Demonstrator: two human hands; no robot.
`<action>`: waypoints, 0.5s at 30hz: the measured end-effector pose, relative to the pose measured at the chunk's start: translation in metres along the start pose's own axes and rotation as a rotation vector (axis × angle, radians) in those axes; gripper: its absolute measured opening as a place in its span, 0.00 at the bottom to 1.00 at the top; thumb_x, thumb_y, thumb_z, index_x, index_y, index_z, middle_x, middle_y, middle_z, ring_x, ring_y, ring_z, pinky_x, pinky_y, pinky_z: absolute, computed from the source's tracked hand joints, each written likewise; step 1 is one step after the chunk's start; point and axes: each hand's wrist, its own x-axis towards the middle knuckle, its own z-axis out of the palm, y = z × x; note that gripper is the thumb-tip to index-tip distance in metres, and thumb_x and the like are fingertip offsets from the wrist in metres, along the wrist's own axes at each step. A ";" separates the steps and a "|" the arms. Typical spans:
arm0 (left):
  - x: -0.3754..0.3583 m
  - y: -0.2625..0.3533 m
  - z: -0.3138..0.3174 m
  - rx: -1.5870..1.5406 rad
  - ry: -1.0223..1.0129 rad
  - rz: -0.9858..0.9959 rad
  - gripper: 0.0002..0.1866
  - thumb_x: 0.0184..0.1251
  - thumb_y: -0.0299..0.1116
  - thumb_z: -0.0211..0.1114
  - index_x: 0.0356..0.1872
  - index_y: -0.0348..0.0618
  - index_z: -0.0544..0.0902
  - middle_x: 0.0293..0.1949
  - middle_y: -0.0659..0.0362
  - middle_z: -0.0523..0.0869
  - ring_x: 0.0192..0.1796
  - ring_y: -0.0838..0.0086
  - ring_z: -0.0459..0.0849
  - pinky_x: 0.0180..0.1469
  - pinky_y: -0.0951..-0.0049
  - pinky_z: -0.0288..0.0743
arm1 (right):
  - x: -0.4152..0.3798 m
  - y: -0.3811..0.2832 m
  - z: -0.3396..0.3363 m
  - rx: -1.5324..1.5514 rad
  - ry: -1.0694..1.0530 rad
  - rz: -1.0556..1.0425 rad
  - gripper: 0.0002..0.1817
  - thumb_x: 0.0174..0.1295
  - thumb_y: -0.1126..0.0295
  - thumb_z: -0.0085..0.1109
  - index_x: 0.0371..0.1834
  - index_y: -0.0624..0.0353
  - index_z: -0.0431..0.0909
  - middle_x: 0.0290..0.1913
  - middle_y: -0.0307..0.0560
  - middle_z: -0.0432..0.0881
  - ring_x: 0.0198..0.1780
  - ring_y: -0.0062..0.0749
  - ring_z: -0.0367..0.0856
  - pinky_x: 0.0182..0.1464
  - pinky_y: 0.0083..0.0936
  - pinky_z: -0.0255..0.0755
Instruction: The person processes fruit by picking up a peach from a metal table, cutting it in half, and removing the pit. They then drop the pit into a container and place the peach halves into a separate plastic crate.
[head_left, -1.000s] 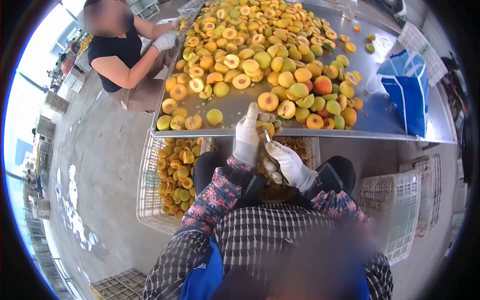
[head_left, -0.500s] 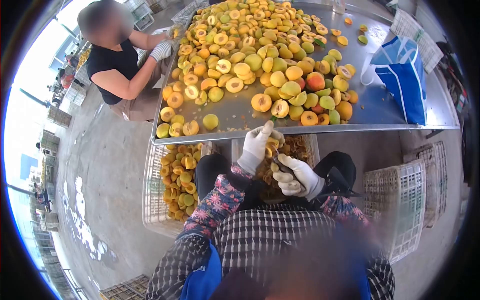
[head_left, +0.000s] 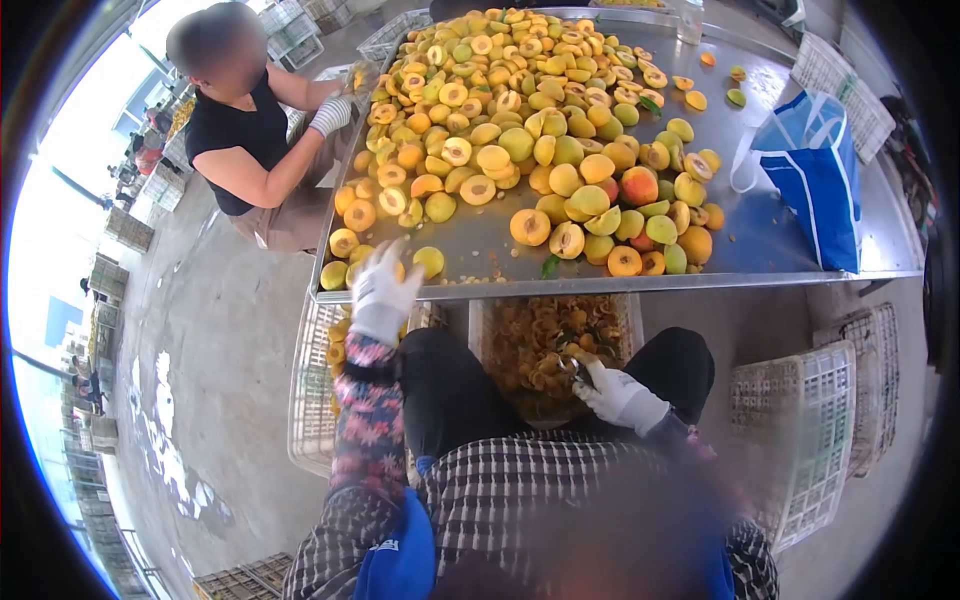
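Note:
My left hand (head_left: 386, 292), in a white glove, reaches over the table's near left corner. Its fingers are spread and somewhat blurred, over a few apricot-like fruit halves (head_left: 343, 242), which it partly hides. In my gloved right hand (head_left: 618, 394), held low above my lap, is a small metal hand tool (head_left: 574, 369) with a loop-shaped end. Beneath that tool a crate (head_left: 637, 318) between my knees holds orange-brown peelings (head_left: 535, 345). A big heap of yellow and orange fruit halves (head_left: 500, 90) covers much of the metal table (head_left: 480, 262).
A blue and white bag (head_left: 815, 200) stands on the table's right side. Another crate (head_left: 310, 400) with fruit pieces is by my left leg; white plastic crates (head_left: 795, 430) stand at right. Across the left edge, a person (head_left: 245, 140) in gloves handles fruit.
My left hand has left the right hand and moved left and up to the table corner. The fruit piece between the hands is no longer seen there. My right hand has lowered slightly, keeping the tool.

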 end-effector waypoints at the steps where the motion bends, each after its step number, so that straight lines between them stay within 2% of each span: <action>1: 0.018 0.014 0.011 -0.185 -0.085 0.007 0.30 0.60 0.48 0.65 0.60 0.41 0.76 0.60 0.44 0.78 0.61 0.49 0.75 0.64 0.58 0.68 | 0.002 0.002 0.003 0.003 0.006 -0.011 0.20 0.71 0.60 0.51 0.55 0.65 0.65 0.29 0.66 0.79 0.34 0.61 0.80 0.36 0.47 0.70; 2: 0.031 0.029 0.029 -0.173 -0.091 0.061 0.31 0.61 0.48 0.64 0.61 0.39 0.75 0.61 0.43 0.77 0.63 0.50 0.74 0.64 0.58 0.68 | 0.007 0.007 0.007 0.005 0.015 -0.022 0.20 0.71 0.60 0.51 0.55 0.65 0.65 0.29 0.66 0.79 0.35 0.62 0.79 0.37 0.47 0.70; 4: 0.058 0.071 0.045 -0.283 -0.256 0.045 0.33 0.63 0.52 0.62 0.64 0.40 0.73 0.62 0.42 0.75 0.64 0.50 0.73 0.66 0.59 0.67 | 0.009 0.010 0.008 -0.001 0.007 -0.013 0.20 0.70 0.60 0.51 0.54 0.65 0.65 0.29 0.67 0.78 0.36 0.63 0.79 0.38 0.48 0.70; 8: 0.098 0.102 0.114 -0.116 -0.497 -0.013 0.35 0.61 0.55 0.65 0.62 0.39 0.73 0.60 0.42 0.77 0.62 0.53 0.77 0.64 0.61 0.69 | 0.008 0.004 0.005 0.001 -0.002 0.012 0.19 0.70 0.59 0.51 0.52 0.65 0.66 0.30 0.67 0.79 0.36 0.63 0.79 0.38 0.48 0.69; 11: 0.101 0.100 0.125 -0.540 -0.625 -0.076 0.35 0.56 0.51 0.72 0.60 0.40 0.74 0.53 0.46 0.82 0.53 0.55 0.83 0.52 0.62 0.77 | 0.010 0.017 0.008 0.029 -0.019 0.001 0.19 0.70 0.59 0.52 0.49 0.66 0.67 0.30 0.67 0.79 0.36 0.62 0.80 0.37 0.47 0.69; 14: 0.083 0.102 0.127 -0.852 -0.524 -0.286 0.33 0.49 0.44 0.79 0.55 0.41 0.76 0.45 0.52 0.85 0.44 0.60 0.86 0.38 0.66 0.80 | 0.014 0.025 0.012 0.064 -0.059 0.047 0.19 0.70 0.59 0.51 0.48 0.66 0.69 0.32 0.67 0.80 0.37 0.62 0.80 0.38 0.45 0.70; 15: 0.079 0.103 0.123 -1.057 -0.485 -0.390 0.27 0.53 0.33 0.75 0.54 0.44 0.74 0.43 0.55 0.83 0.39 0.65 0.85 0.30 0.67 0.79 | 0.017 0.024 0.012 0.076 -0.071 0.069 0.19 0.70 0.58 0.51 0.48 0.67 0.69 0.32 0.67 0.80 0.38 0.61 0.81 0.38 0.45 0.71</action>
